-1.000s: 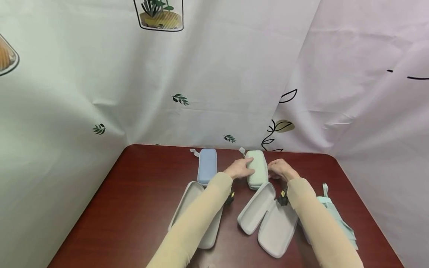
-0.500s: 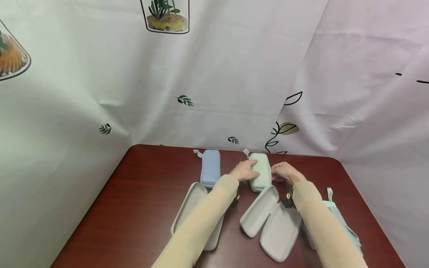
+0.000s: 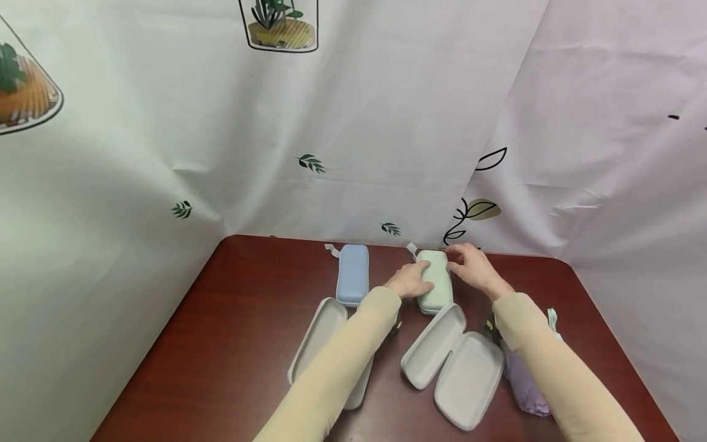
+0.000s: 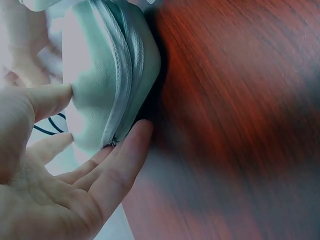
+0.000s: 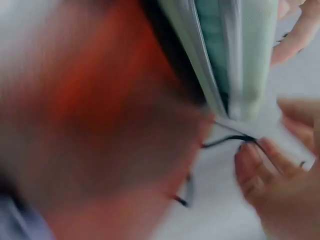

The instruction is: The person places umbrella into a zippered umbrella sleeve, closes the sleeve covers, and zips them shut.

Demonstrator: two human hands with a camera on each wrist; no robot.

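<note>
Head view: see the right hand (image 3: 469,264) up at the far right corner of the green case (image 3: 440,282), shifted there from about midway along its right side half a second ago. Find the left hand (image 3: 407,281) unchanged, gripping the case from its left, thumb and a finger spread over the top. On the right, fingers bent and parted from the thumb, with no hold on anything to be seen. In the right wrist view, note the zip (image 5: 231,55) parted, with teal lining (image 5: 212,50) between its edges. Likely means a pull along the zip carried to the far end: seam loosened, top still down, opening probably only partly done.

Lying on the worktop (image 3: 243,331), pointing away from the person, long axis near to far, far end leaning slightly left, white tab (image 3: 412,249) at the far left corner. Close by at the near end, the open grey case (image 3: 468,383), contact unclear; off to the left, roughly parallel, the blue case (image 3: 353,273).
</note>
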